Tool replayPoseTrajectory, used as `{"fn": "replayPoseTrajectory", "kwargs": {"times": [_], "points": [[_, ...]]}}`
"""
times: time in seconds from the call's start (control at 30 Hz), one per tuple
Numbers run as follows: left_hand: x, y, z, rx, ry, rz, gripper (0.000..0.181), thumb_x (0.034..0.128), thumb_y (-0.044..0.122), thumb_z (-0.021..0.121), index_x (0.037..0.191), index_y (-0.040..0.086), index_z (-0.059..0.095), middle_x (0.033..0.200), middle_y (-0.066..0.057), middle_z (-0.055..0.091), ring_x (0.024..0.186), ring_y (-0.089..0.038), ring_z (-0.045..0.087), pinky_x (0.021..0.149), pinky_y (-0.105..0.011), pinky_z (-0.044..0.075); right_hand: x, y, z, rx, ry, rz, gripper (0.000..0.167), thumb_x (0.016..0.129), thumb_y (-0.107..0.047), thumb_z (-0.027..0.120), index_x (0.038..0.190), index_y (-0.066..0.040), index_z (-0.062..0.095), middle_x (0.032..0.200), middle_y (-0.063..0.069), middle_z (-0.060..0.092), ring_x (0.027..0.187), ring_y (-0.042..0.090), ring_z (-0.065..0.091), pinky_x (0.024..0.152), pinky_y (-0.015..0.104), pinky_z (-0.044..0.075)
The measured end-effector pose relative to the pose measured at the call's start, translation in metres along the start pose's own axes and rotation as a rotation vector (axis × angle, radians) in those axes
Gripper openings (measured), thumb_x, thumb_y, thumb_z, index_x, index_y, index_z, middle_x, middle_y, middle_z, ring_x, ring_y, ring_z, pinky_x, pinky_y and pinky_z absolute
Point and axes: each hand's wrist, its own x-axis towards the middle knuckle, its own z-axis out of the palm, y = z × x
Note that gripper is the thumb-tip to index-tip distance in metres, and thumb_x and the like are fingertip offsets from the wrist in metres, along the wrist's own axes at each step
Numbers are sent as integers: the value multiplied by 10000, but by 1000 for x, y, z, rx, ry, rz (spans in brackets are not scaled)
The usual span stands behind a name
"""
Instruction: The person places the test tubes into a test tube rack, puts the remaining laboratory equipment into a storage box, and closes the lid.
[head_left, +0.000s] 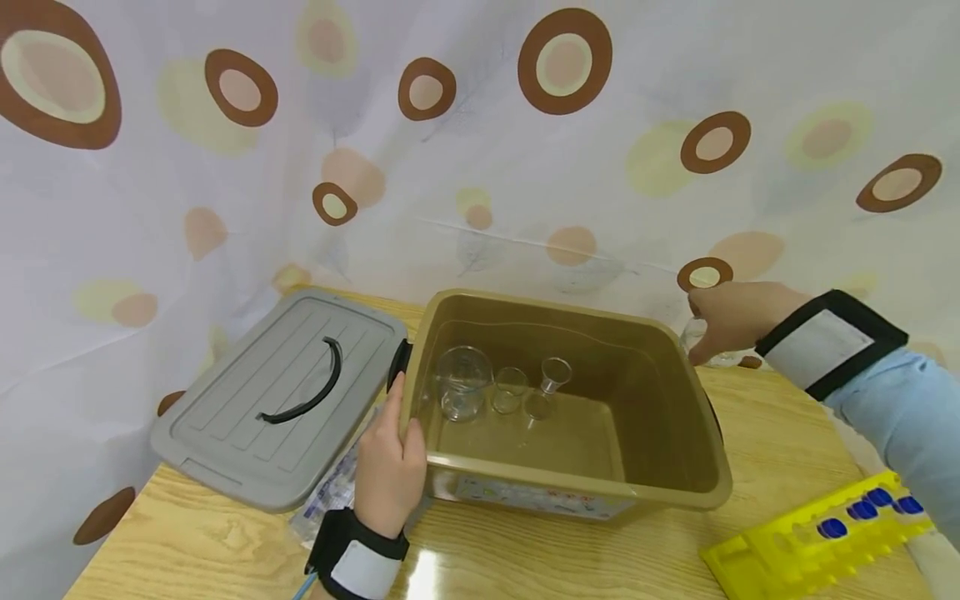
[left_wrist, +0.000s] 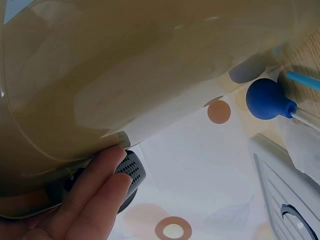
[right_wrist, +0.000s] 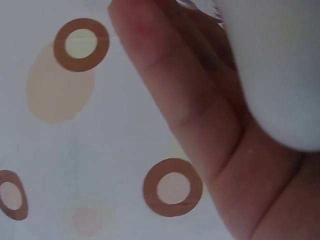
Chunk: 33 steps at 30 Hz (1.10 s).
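A brown plastic bin (head_left: 525, 479) contains several clear glass vessels (head_left: 463, 383) standing toward its left end. My left hand (head_left: 390, 467) grips the bin's left rim; in the left wrist view its fingers (left_wrist: 102, 192) lie against the bin wall (left_wrist: 125, 75) beside a black handle. Beyond the bin's right end, my right hand (head_left: 738, 317) is curled around a clear glass item (head_left: 694, 331), mostly hidden by the fingers. The right wrist view shows the hand (right_wrist: 200, 115) close up, with a glint of clear glass (right_wrist: 202, 6) at the top.
A grey lid (head_left: 277, 400) with a black handle lies left of the bin, beside a plastic bag (head_left: 330, 500). A blue rubber bulb (left_wrist: 265, 99) shows in the left wrist view. At the right front is a yellow rack (head_left: 787, 542) with blue caps. Patterned sheeting hangs behind.
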Motion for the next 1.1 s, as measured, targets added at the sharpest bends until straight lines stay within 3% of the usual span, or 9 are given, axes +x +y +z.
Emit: {"fn": "replayPoseTrajectory", "kwargs": {"times": [0.1,0.2,0.27,0.37,0.47,0.6,0.87,1.0,1.1], "points": [[0,-1,2,3,13,15,539,891,39,441,1426,55,381,710,-116,501,408,-32,174,427,-237,260,6,-21,-3,-11,-7,-50,484,744,-317,701,1019,51,550,858,70,631,690,180,551,628,382,461],[1,-3,3,11,35,39,536,879,30,456,1412,34,398,930,-208,623,453,-69,236,478,-255,295,17,-37,1,-22,8,-94,417,725,-291,688,952,27,540,786,53,591,658,177,523,595,352,446],[2,-3,4,17,49,57,530,872,25,466,1400,17,413,1111,-242,624,513,-104,336,545,-279,351,26,-45,7,-19,11,-109,437,704,-300,710,945,22,539,785,61,596,667,188,535,597,352,463],[2,-4,5,18,54,72,525,867,20,468,1390,0,421,1196,-253,597,586,-165,424,598,-312,385,40,-53,18,-31,0,-110,492,675,-317,742,975,21,548,815,72,626,692,201,562,623,364,492],[1,-4,5,13,53,77,524,868,19,468,1388,-9,418,1216,-258,587,655,-226,516,631,-345,431,53,-60,29,-49,-47,-83,595,685,-326,753,1090,58,549,904,106,660,760,229,599,675,389,512],[2,-5,4,4,71,90,516,867,10,472,1379,-27,423,1302,-249,537,912,-332,617,744,-425,481,69,-71,42,-63,-105,-69,676,715,-277,711,1221,110,486,930,115,664,773,222,598,725,397,518],[2,-7,5,-2,63,89,518,869,17,482,1382,-25,419,1315,-241,529,1134,-380,564,890,-495,476,88,-82,71,3,-182,-56,506,677,-159,679,1090,84,515,834,78,613,687,203,538,628,325,464],[2,-7,5,1,71,93,522,867,17,480,1384,-20,418,1315,-240,529,1124,-377,571,890,-498,476,101,-80,85,30,-189,-67,430,654,-141,673,1016,47,537,847,86,598,719,221,536,623,320,458],[2,-7,5,7,73,99,529,865,13,476,1389,-13,414,1310,-236,536,890,-322,636,759,-428,508,110,-79,95,33,-193,-80,440,662,-161,688,1025,43,545,855,85,608,734,212,544,647,323,467]]}}
